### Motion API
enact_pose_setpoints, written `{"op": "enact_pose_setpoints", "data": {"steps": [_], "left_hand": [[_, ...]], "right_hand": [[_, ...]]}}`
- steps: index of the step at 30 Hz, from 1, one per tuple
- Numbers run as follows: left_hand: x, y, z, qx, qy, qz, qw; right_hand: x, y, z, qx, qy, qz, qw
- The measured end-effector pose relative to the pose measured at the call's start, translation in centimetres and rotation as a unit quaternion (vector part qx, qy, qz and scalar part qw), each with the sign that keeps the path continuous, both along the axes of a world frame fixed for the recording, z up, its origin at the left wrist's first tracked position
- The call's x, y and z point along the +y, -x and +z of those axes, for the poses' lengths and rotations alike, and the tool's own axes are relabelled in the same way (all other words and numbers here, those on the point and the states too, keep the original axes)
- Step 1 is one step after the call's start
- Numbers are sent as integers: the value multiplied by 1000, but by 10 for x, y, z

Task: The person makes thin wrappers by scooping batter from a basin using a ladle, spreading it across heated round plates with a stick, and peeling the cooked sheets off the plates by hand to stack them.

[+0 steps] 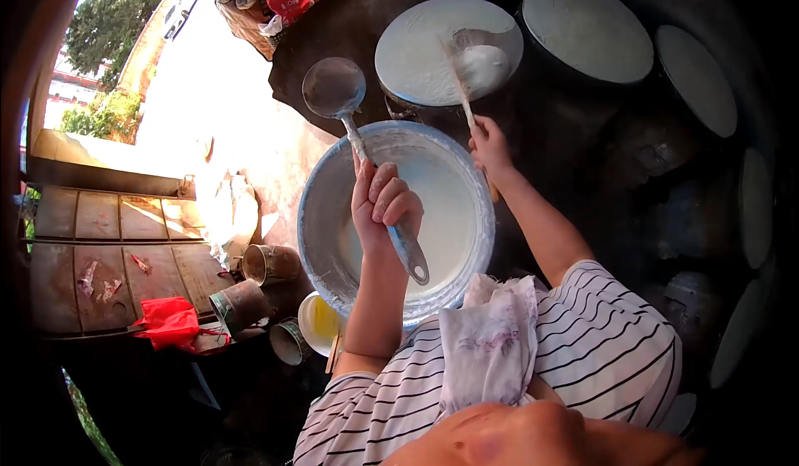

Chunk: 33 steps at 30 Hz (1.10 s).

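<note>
My left hand (385, 200) is closed round the handle of a metal ladle (334, 88), whose bowl is up beyond the rim of a big basin (480, 241) of whitish liquid. White residue coats the ladle's handle. My right hand (491, 150) grips a thin, flat wooden stick (462, 91) whose far end reaches over a round white steaming surface (416, 50). By the stick's tip, a pale rounded patch (483, 68) and a greyer area show on that surface; whether a sheet is lifting there I cannot tell.
More round white surfaces (588, 32) curve along the dark stove top to the right. Left of the basin stand a small white bucket (317, 320) and several old cans (270, 264). A red plastic bag (169, 323) lies near a tiled ledge (108, 275). A cloth hangs at my chest.
</note>
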<state>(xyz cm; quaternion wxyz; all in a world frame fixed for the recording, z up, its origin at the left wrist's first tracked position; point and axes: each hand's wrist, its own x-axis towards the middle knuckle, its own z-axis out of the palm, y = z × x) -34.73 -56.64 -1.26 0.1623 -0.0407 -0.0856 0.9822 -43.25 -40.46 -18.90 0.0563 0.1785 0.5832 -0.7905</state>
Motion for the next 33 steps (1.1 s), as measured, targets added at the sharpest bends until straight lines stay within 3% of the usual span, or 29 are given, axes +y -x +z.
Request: {"op": "enact_pose_setpoints", "data": {"steps": [2, 5, 14, 16, 18, 20, 22, 28, 30, 31, 33], "left_hand": [[-1, 0, -5, 9, 11, 0, 1000], [6, 5, -7, 10, 26, -6, 1000], [59, 53, -8, -6, 123, 20, 992], [68, 63, -10, -24, 156, 19, 987], [81, 78, -9, -9, 148, 15, 989], [95, 86, -4, 2, 152, 22, 988], [106, 95, -5, 15, 180, 33, 983], [142, 131, -15, 57, 193, 28, 979], [143, 139, -18, 52, 181, 8, 982], [145, 143, -20, 62, 189, 8, 980], [156, 148, -20, 18, 217, 24, 976]], "right_hand": [[20, -34, -11, -45, -75, 91, 992], [89, -45, -6, -66, 2, 66, 996], [159, 108, -2, -51, -60, 100, 992], [149, 82, 25, -15, -126, 164, 978], [152, 30, 36, -64, -97, 285, 952], [190, 15, 31, -116, -43, 200, 972], [224, 30, 32, -109, -72, 164, 978], [225, 95, 25, -7, -173, 188, 967], [235, 60, 26, 6, -189, 331, 925], [242, 49, 28, -52, -182, 311, 931], [261, 63, 5, -29, -170, 221, 960]]}}
